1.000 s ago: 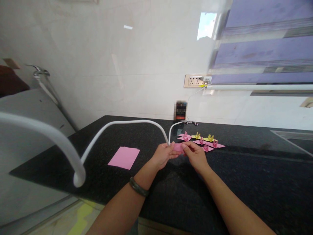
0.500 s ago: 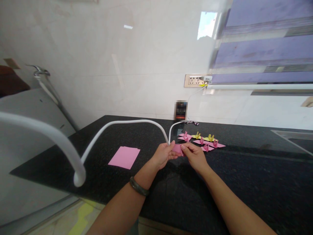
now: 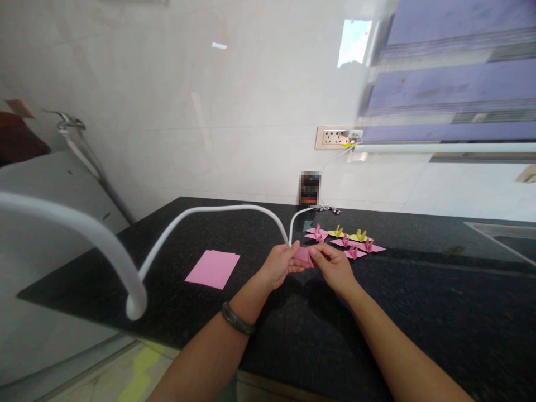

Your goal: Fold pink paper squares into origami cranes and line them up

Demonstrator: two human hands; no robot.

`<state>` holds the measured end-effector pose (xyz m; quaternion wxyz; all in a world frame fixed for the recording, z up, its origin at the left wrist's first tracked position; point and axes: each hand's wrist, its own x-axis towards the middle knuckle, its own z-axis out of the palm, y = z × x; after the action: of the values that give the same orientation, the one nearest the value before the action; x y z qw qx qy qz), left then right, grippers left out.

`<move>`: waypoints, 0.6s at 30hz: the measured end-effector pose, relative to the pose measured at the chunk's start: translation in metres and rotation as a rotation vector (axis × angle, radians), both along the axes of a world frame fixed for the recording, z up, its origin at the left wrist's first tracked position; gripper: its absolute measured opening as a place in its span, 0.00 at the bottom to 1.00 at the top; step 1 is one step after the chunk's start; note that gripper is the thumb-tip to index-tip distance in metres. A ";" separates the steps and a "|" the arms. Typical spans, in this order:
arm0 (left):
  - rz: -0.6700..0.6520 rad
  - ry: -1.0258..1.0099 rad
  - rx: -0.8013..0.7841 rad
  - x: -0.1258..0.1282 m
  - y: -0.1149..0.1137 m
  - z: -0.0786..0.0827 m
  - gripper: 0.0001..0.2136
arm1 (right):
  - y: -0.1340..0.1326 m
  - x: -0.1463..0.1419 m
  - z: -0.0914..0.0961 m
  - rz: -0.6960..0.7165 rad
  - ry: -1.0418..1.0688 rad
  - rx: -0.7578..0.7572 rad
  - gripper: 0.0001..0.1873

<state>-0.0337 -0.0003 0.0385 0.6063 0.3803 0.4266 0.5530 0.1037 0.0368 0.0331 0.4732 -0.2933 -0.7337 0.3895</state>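
My left hand [image 3: 280, 263] and my right hand [image 3: 334, 267] meet above the black counter [image 3: 419, 301], both pinching a small folded piece of pink paper [image 3: 304, 255] between thumbs and fingers. Most of that paper is hidden by my fingers. A dark bracelet [image 3: 237, 320] circles my left wrist. Just behind my hands lie several finished paper cranes [image 3: 345, 240], pink and yellow, spread on the counter. A flat stack of pink paper squares [image 3: 213, 269] rests to the left of my left hand.
A thick white cable [image 3: 201, 215] arcs across the counter from the left foreground toward a small dark device [image 3: 310, 188] at the wall. A wall socket [image 3: 334, 138] holds a plug. A sink edge [image 3: 498, 234] shows at far right, a tap [image 3: 69, 124] at far left.
The folded pink paper has been drawn in slightly between my fingers and shows less; my hands have barely shifted.
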 end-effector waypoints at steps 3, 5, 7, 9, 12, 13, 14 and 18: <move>0.002 -0.001 -0.002 0.000 0.000 0.000 0.18 | 0.000 0.000 -0.001 0.005 0.003 -0.015 0.11; 0.001 -0.004 -0.002 -0.001 -0.001 0.001 0.19 | 0.000 -0.001 -0.001 0.000 0.011 -0.022 0.11; 0.000 -0.005 -0.003 -0.001 -0.001 0.001 0.19 | 0.000 -0.001 0.000 -0.007 0.017 -0.028 0.11; 0.006 -0.002 -0.006 -0.001 -0.001 0.001 0.19 | -0.001 -0.001 0.000 -0.014 0.016 -0.030 0.12; 0.016 0.005 -0.005 -0.001 -0.001 0.001 0.19 | -0.001 0.000 0.000 -0.011 0.006 -0.029 0.11; 0.017 0.007 -0.003 -0.001 0.000 0.000 0.19 | -0.001 0.000 0.000 -0.008 0.004 -0.029 0.11; 0.016 0.008 -0.002 -0.001 0.000 0.000 0.19 | -0.001 0.000 0.000 -0.006 0.004 -0.028 0.11; 0.016 0.012 0.004 -0.001 0.001 -0.002 0.19 | -0.001 -0.001 0.001 -0.017 0.006 -0.021 0.11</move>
<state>-0.0350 0.0007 0.0369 0.5983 0.3814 0.4323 0.5564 0.1031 0.0360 0.0338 0.4757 -0.3031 -0.7256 0.3941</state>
